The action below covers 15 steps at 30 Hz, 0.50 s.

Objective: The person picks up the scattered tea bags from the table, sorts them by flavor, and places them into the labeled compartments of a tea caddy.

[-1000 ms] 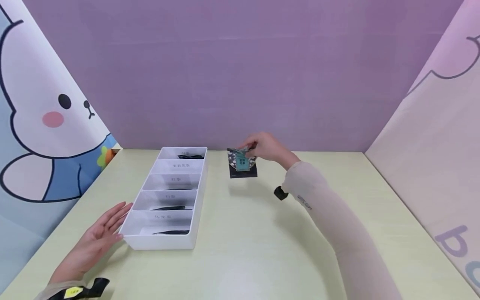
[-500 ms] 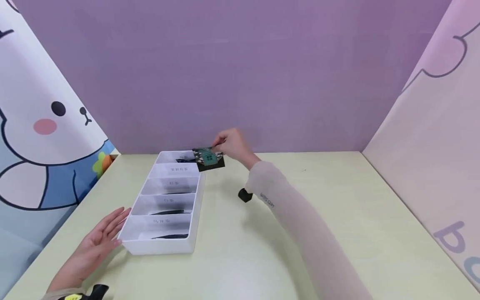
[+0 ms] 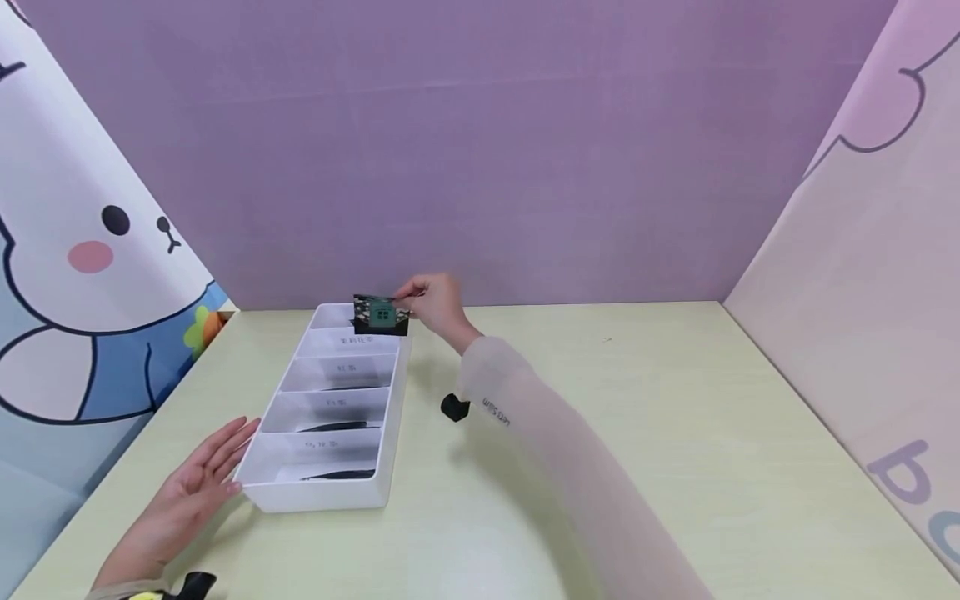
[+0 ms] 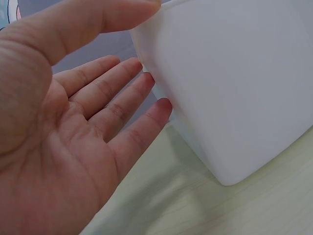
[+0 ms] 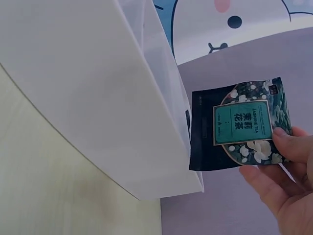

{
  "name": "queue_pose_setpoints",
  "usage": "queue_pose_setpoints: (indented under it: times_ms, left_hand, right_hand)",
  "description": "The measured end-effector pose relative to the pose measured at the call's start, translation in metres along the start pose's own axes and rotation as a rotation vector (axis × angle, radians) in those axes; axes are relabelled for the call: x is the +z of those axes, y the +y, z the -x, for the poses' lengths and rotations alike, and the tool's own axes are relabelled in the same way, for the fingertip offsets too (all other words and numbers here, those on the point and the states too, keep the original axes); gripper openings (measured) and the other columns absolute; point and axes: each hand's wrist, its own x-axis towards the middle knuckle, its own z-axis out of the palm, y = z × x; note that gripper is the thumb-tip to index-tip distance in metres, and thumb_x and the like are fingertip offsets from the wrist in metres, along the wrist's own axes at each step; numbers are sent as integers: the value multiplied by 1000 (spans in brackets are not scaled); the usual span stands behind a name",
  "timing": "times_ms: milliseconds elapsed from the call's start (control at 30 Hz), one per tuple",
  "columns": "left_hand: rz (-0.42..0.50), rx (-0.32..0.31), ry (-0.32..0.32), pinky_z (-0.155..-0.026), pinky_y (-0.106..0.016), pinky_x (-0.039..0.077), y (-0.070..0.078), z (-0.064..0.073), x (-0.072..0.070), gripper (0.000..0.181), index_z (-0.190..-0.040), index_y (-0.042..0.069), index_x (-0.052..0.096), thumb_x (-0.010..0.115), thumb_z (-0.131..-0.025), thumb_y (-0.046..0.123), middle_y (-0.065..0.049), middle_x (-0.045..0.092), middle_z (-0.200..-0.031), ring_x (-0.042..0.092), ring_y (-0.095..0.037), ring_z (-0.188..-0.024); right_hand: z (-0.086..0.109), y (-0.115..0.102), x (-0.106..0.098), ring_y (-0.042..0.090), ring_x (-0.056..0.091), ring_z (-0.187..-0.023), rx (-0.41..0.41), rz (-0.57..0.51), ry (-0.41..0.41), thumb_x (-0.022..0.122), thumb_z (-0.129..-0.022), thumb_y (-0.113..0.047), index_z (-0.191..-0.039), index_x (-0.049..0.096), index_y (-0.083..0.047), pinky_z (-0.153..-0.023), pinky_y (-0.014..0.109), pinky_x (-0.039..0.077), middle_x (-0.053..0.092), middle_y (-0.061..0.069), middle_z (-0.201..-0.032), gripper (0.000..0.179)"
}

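Note:
Between thumb and fingers my right hand [image 3: 441, 308] pinches a jasmine tea sachet [image 5: 243, 123], dark with a teal label and white flowers. In the head view the sachet [image 3: 381, 315] overlaps the far compartment of a white divided box [image 3: 315, 497]. The right wrist view shows it beside the box's rim. My left hand [image 3: 191, 492] has its fingers extended at the box's near left corner; in the left wrist view the fingertips [image 4: 164, 105] touch the box wall. Dark sachets [image 3: 341, 475] lie in the nearer compartments, whose dividers carry handwritten labels.
The box stands on a pale yellow-green table [image 3: 600, 400], left of centre. A purple backdrop [image 3: 480, 150] rises at the table's far edge. Cartoon-printed panels [image 3: 97, 250] flank it on both sides.
My right hand has carried the tea sachet leftward, from beside the box to over its far compartment. The left hand stays at the box's corner. The head view has shifted slightly.

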Motion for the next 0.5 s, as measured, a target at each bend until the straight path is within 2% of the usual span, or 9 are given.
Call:
queue_pose_setpoints:
  times_ms: [133,233,367,500]
  left_hand:
    - [-3,23,-23,-104,-15,38,1,1,-1,77,-160,11,12,30,-94,-24,14,36,-157,37,2,-138]
    - [3,32,-31,-105,-15,37,2,2,-1,77,-160,12,14,29,-94,-25,13,35,-157,36,2,-138]
    - [18,32,-36,-105,-15,37,3,3,-2,77,-160,13,15,28,-94,-25,13,36,-157,36,2,-139]
    - [23,35,-43,-105,-15,37,2,2,-2,77,-160,12,15,28,-94,-25,13,35,-157,36,1,-139]
  right_hand:
    - [1,1,6,17,71,-76,-17,-42,19,72,-88,2,-90,78,0,-64,25,59,74,11,-90,7]
    - [3,1,11,17,70,-77,-23,-39,-4,72,-89,1,-92,78,-1,-66,27,59,74,11,-92,8]
    - [7,4,16,14,69,-80,-19,40,-85,69,-92,-2,-99,78,-3,-67,23,58,75,8,-98,12]
    - [12,11,19,17,70,-91,-50,115,-150,65,-95,-3,-108,76,-2,-72,19,56,74,9,-107,17]
